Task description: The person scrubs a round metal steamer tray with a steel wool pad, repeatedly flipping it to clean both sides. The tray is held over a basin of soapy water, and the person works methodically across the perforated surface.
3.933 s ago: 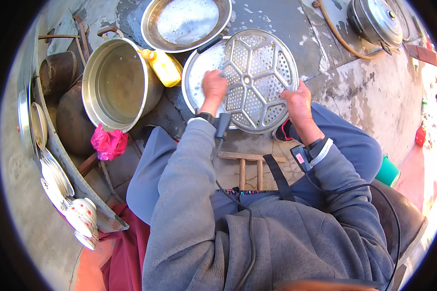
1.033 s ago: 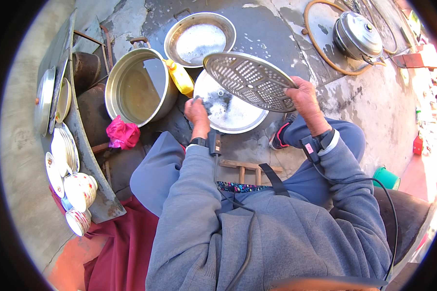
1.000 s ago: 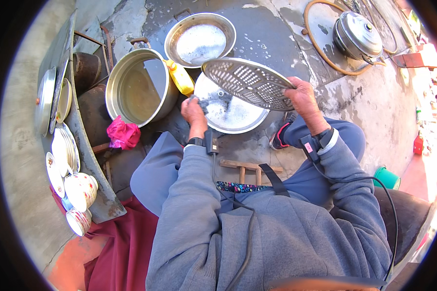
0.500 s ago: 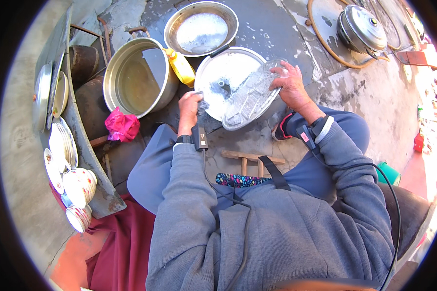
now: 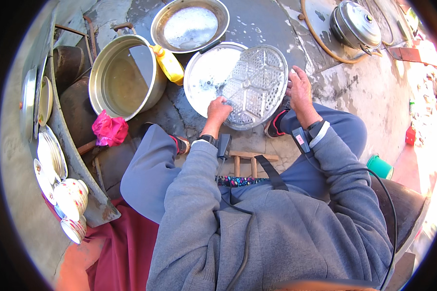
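A round perforated metal steamer plate leans in a wide metal basin of sudsy water, its holes set out in a star pattern. At its near left edge, my left hand is closed on a grey wire scouring pad, mostly hidden by the fingers, and presses against the plate. My right hand is just beside the plate's right rim, fingers stretched out and nothing in it; whether a fingertip touches the rim, I cannot tell.
A deep pot of cloudy water stands left, with a yellow bottle beside it and a pink plastic bag nearer. Beyond lies a pan of suds. Bowls and plates line the left; a lidded pot sits far right.
The steamer plate has gone from steeply tilted to flatter, its face turned up. My left hand has moved right onto its near edge, and my right hand has let go of the rim.
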The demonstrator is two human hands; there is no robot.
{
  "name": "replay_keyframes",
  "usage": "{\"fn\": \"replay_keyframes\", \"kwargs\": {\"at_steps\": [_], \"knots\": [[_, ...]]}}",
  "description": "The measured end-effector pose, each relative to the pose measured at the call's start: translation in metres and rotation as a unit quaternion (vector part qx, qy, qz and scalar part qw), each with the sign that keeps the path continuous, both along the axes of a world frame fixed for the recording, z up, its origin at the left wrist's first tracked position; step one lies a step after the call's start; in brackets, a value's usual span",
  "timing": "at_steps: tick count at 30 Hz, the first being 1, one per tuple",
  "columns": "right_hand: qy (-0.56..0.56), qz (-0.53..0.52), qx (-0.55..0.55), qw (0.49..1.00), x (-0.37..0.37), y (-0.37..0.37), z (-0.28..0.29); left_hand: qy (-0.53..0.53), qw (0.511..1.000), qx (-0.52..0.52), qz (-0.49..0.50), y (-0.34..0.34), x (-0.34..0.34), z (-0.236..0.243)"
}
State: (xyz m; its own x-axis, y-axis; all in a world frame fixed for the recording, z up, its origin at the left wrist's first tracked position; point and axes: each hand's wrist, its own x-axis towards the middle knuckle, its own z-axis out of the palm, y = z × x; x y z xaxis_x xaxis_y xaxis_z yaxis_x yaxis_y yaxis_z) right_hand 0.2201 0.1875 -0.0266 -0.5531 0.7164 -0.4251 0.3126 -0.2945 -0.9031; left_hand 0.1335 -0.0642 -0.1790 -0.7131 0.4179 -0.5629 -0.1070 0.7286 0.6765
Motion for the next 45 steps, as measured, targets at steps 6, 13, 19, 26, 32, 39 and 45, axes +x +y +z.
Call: {"fn": "replay_keyframes", "kwargs": {"at_steps": [6, 13, 19, 26, 32, 39, 45], "knots": [[0.009, 0.05, -0.046, 0.998, -0.006, -0.007, -0.029, 0.033, 0.979, -0.077, 0.183, -0.009, -0.054, -0.046], [-0.003, 0.041, -0.043, 0.998, -0.007, -0.004, -0.044, -0.006, 0.988, -0.003, 0.157, 0.068, -0.085, -0.068], [-0.019, 0.044, -0.059, 0.997, -0.012, -0.001, -0.042, 0.236, 0.941, 0.243, 0.012, 0.182, -0.044, 0.029], [0.016, 0.052, -0.079, 0.995, -0.011, -0.001, -0.043, 0.202, 0.974, 0.096, 0.03, 0.135, -0.102, -0.043], [0.0, 0.054, -0.074, 0.996, -0.014, 0.002, -0.041, 0.095, 0.992, -0.025, 0.082, 0.094, -0.108, -0.083], [0.0, 0.049, -0.087, 0.995, -0.013, 0.0, -0.041, 0.269, 0.932, 0.24, 0.03, 0.208, -0.094, -0.005], [0.009, 0.033, -0.123, 0.992, -0.012, 0.001, -0.04, 0.296, 0.939, 0.158, -0.072, 0.206, -0.11, 0.001]]}}
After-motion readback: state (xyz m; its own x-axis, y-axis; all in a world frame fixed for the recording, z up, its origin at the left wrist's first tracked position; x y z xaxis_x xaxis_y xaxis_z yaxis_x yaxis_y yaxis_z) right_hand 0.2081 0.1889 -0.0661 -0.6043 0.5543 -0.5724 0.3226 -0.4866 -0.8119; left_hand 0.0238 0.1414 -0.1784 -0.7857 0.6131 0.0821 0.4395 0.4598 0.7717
